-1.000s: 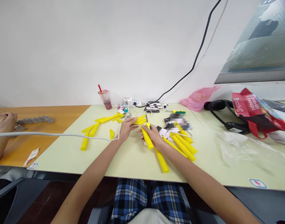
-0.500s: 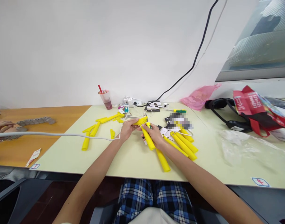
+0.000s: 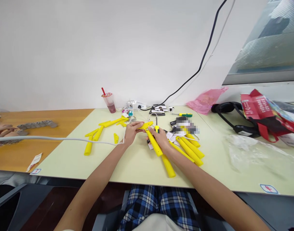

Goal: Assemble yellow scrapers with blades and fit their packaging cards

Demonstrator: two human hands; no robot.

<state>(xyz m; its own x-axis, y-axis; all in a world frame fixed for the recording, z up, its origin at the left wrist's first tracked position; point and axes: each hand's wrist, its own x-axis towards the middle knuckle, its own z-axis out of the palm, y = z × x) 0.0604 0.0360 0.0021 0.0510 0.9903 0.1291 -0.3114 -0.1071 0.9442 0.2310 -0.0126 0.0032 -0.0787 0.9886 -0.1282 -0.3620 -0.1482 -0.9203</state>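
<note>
In the middle of the head view my left hand (image 3: 131, 132) pinches a flat yellow plastic piece (image 3: 146, 125) between thumb and fingers. A yellow plastic tube (image 3: 154, 145) meets this piece and slants down toward me. My right hand (image 3: 162, 138) is closed on the upper part of the tube and also keeps a screwdriver (image 3: 157, 129) with a yellow-and-green handle, its shaft pointing away from me. Its lower fingers are hidden behind the tube. More yellow tubes (image 3: 189, 148) lie by my right wrist, and joined yellow parts (image 3: 96, 134) lie on the left.
A drink cup (image 3: 110, 103) with a red straw stands at the back near a power strip (image 3: 138, 105). A second screwdriver (image 3: 185, 115), a pink bag (image 3: 206, 101) and black headgear (image 3: 233, 118) lie rightward. A white cable (image 3: 65, 138) crosses from the left, where another person's hands (image 3: 4, 131) work.
The screwdriver has swung in my right hand: its shaft pointed left across the yellow piece and now points away from me. The tube's lower end has shifted slightly right.
</note>
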